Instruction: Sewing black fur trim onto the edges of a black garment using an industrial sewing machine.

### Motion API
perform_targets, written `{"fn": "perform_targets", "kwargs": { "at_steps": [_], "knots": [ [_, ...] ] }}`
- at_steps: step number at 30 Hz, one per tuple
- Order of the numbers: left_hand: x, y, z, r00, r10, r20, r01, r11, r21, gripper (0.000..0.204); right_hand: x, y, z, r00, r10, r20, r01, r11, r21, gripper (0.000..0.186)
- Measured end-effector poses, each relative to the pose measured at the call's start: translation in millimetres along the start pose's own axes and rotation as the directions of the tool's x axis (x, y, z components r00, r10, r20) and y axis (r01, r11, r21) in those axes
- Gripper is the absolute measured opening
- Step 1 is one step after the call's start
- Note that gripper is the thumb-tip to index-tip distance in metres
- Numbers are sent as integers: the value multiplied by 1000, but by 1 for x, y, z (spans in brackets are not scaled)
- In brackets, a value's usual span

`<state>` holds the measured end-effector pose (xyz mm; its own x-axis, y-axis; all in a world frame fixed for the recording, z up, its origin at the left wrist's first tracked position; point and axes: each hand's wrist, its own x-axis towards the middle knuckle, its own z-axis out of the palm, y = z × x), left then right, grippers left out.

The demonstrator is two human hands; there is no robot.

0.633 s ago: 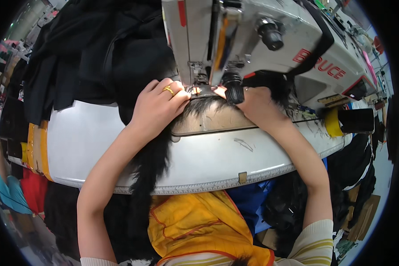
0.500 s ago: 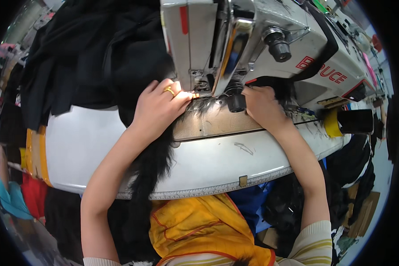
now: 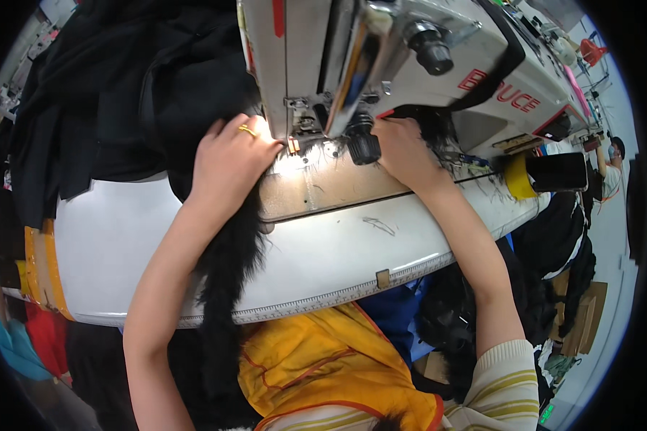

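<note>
My left hand point(image 3: 230, 161), with a gold ring on it, is closed on black furry fabric point(image 3: 230, 266) just left of the needle area of a white sewing machine point(image 3: 446, 68). The fur hangs down over the table's front edge, below my left wrist. Light falls on the metal plate point(image 3: 316, 190) under the machine head. My right hand point(image 3: 410, 154) rests on the machine bed, right of the black knob point(image 3: 364, 146). Its fingers point away from me, and their tips are mostly hidden. More black fur point(image 3: 438, 128) lies beyond it, under the machine arm.
A heap of black cloth point(image 3: 108, 93) covers the table's far left. Along the curved front edge of the white table point(image 3: 115, 237) runs a ruler strip point(image 3: 302, 309). A black box-shaped part with a yellow band point(image 3: 519, 176) sticks out at right. Another person point(image 3: 612, 169) appears far right.
My left hand has drawn left, away from the needle area, with the fur, baring the lit plate there. The whole view has shifted a little. My right hand stays beside the knob.
</note>
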<state>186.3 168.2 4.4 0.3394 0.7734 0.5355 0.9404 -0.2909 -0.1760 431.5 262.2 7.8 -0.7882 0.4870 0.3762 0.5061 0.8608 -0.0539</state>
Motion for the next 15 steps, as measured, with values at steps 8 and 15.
{"fn": "perform_targets", "kwargs": {
  "at_steps": [8, 15],
  "knots": [
    [-8, -3, -6, 991, -128, -45, 113, 962, -247, 11, 2, 8, 8, 999, -34, 24, 35, 999, -37, 44],
    [-7, 10, -23, 979, -200, 44, 204, 928, -313, 8, -15, 4, 2, 973, -95, 210, 97, 995, 3, 46]
  ]
}}
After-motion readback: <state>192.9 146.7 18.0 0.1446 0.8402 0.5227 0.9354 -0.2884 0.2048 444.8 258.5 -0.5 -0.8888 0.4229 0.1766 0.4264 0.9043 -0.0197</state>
